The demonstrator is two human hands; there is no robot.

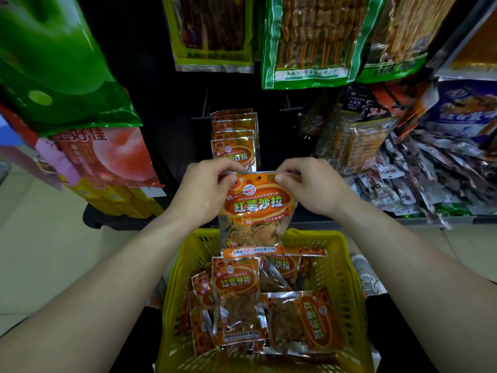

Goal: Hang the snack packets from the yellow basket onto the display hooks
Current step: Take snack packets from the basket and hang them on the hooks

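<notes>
Head view: both hands hold one orange snack packet (256, 208) upright above the yellow basket (347, 265), facing the dark display panel.
Left hand (204, 195): pinches the packet's top left corner, thumb on the front, fingers curled behind the top edge.
Right hand (309, 189): pinches the top right corner the same way.
Hang hole (259, 178): a small round hole in the top seal, uncovered, between the two thumbs.
Hung packets (234, 146): a row of the same orange packets hangs just beyond the hands, far centre; their hook is hidden behind them.
Basket contents (236, 292): more of the same packets lie loose and overlapping, near centre.
Handling: probably light, with thin crinkly film that looks slick. The thin crisp slices seen through the clear window would likely break if squeezed. The flat top seal on either side of the hole seems the safest hold, and it keeps the hole taut.
Next move: likely needs the hole lined up squarely with the hook tip.
Surroundings: green bags (53, 63) hang far left; a heap of small packets (430, 179) lies to the right.
</notes>
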